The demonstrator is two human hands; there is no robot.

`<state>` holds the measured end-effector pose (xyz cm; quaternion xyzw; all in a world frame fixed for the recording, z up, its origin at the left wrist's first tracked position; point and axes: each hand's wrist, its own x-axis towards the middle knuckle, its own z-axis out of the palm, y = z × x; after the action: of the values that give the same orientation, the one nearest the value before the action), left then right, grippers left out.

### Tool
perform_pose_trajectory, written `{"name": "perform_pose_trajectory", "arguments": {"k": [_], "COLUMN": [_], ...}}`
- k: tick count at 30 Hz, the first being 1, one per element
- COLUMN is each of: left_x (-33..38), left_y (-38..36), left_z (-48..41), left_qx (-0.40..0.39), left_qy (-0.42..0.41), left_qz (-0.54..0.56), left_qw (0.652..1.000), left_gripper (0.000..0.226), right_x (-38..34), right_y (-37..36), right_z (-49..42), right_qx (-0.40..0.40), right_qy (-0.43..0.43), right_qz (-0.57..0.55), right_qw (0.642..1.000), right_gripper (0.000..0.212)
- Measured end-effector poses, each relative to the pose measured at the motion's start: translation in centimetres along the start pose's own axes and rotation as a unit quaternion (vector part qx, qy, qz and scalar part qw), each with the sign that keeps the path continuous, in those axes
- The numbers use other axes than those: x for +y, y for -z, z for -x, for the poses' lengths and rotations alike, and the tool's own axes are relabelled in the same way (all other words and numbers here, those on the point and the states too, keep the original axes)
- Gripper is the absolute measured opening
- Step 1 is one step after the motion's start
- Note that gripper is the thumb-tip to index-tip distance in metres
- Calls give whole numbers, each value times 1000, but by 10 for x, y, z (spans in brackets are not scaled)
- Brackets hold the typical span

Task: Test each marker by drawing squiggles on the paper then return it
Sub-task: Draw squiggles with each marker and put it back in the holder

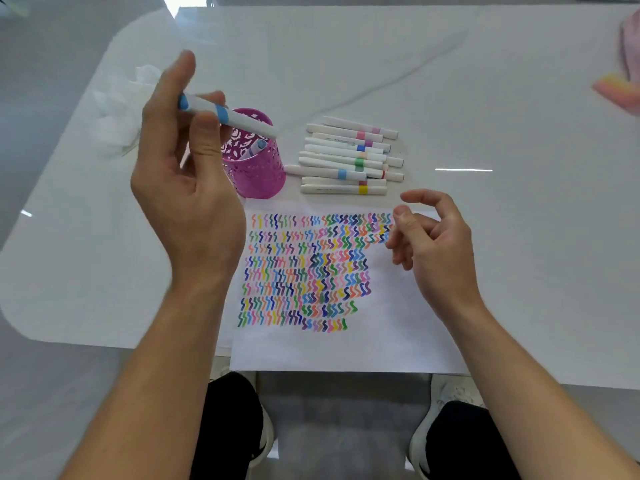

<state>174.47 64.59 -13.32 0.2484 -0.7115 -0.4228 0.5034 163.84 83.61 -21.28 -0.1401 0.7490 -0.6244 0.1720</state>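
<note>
Marker [231, 116]: white barrel with a light-blue band, in the air left of centre, its far end over the pink holder's [263, 178] rim.
Left hand [187, 188]: raised, thumb and fingers pinching the marker near its blue end.
Right hand [436, 237]: over the paper's upper right corner, fingers loosely curled, holding nothing.
Paper [346, 348]: white sheet at the worktop's [485, 98] near edge, rows of multicoloured squiggles on its upper part.
Pink holder: upright, perforated, just above the paper's upper left corner, one blue marker [255, 148] inside.
Loose markers [349, 157]: piled flat right of the holder.
Edges: crumpled tissue [117, 112] upper left; blurred pink object [620, 88] far right.
</note>
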Motion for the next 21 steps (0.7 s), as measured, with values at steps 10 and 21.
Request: {"name": "perform_pose_trajectory", "arguments": {"k": [10, 21], "left_x": [-17, -40], "left_y": [7, 3], "left_z": [-2, -3], "left_qx": [23, -111], "left_qy": [-1, 33], "left_qz": [-103, -275], "left_qw": [994, 954], "left_gripper": [31, 27], "right_x": [2, -2], "right_y": [-5, -3], "right_z": [4, 7], "right_qx": [-10, -1], "right_qy": [8, 16], "right_qz": [25, 24], "right_qw": [1000, 1000], "right_gripper": [18, 16]}}
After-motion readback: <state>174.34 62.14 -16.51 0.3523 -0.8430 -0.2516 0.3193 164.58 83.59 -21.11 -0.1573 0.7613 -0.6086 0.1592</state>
